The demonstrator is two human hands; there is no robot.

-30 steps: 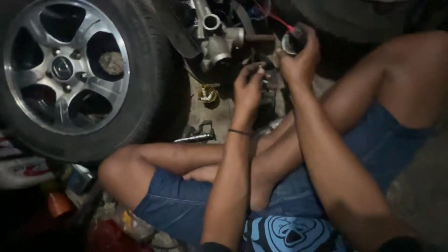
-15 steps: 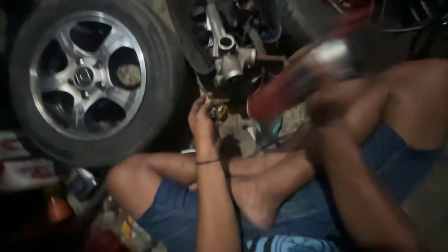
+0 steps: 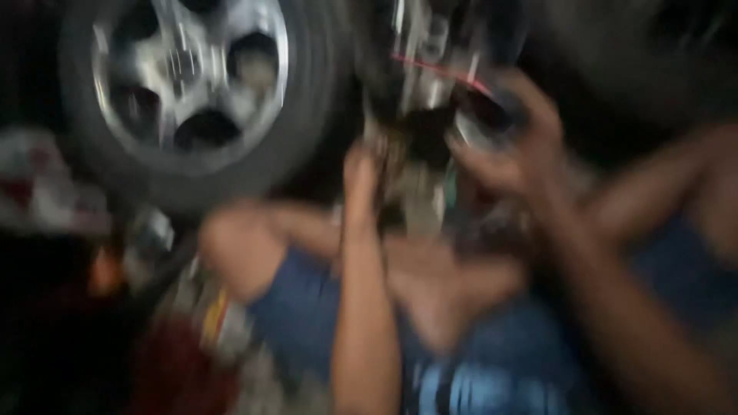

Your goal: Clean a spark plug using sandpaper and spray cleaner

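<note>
The right hand (image 3: 507, 146) curls around a dark round can (image 3: 480, 115), gripping it just beside the blurred metal parts (image 3: 419, 92). The left hand (image 3: 361, 165) reaches up to those parts; its grip cannot be told through blur. A wheel (image 3: 192, 84) stands left.

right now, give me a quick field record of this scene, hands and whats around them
view: head camera looking down, heavily motion-blurred
left hand: raised to the dark metal parts at centre; grip cannot be told
right hand: wrapped around a round dark object with a red line; what it is cannot be told
wheel: silver spoked rim in a black tyre, upper left
legs: folded, in blue shorts
clutter: blurred red and white items at left
</note>
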